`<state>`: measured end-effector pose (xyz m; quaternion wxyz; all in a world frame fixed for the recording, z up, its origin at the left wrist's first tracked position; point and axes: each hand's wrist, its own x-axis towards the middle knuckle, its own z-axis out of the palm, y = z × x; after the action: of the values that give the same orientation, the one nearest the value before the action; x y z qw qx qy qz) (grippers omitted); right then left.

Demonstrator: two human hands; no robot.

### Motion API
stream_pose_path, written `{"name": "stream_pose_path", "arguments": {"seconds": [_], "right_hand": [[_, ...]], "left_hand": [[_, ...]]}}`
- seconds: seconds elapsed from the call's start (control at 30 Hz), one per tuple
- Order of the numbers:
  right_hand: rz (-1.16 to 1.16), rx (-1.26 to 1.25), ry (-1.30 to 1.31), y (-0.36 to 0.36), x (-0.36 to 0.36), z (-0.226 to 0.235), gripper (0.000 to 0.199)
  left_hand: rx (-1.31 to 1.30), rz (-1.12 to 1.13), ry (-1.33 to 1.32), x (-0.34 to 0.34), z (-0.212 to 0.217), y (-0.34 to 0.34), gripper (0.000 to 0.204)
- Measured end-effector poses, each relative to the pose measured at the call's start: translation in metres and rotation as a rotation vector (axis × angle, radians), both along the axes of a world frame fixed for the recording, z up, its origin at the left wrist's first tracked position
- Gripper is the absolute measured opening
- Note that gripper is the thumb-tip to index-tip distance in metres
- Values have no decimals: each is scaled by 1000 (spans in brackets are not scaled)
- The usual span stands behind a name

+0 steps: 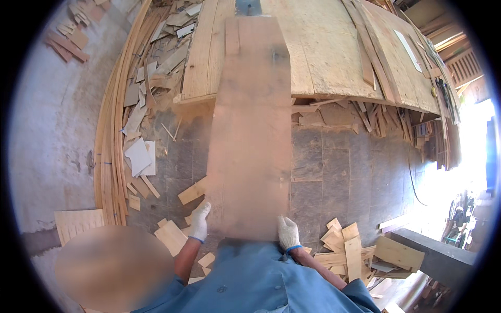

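A long, wide wooden board (250, 151) stretches away from my body, its far part lying over a wooden worktable (329, 62). Its near part hangs out above the floor, close to my blue shirt. At the board's near left edge is my left hand (199, 221) in a white glove, gripping with its thumb up; the other fingers are partly hidden. My right hand (288, 233), gloved likewise with a blue cuff, closes on the near right corner. Beyond the board's far end, a blue-grey metal plate (249, 7) is set in the tabletop.
Long wooden strips (108, 141) run along the left wall beside piled offcuts (140, 156). More scraps (344, 242) lie at my right, near a grey beam (436, 248). Narrow boards (377, 57) rest on the table's right side. A blurred round shape (114, 268) covers the lower left.
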<state>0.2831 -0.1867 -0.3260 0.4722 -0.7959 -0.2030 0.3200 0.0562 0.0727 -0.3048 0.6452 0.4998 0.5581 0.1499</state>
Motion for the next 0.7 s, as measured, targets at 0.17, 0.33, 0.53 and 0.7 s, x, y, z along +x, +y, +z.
{"name": "stream_pose_path", "arguments": {"seconds": [0.17,0.33,0.53,0.7], "right_hand": [[-13,4,50,18,-6,12,40],[-34,-54,163,23,-7,13,36],[-234,-138,401,62,-2,62,29],[-219,-172,380,73,1,52,29]], "left_hand": [[-20,53,-38,-4,-5,10,41],[-14,45,31,-10,-12,13,39],[-26,0,31,7,20,29,38],[113,-164,98,7,11,52,34]]}}
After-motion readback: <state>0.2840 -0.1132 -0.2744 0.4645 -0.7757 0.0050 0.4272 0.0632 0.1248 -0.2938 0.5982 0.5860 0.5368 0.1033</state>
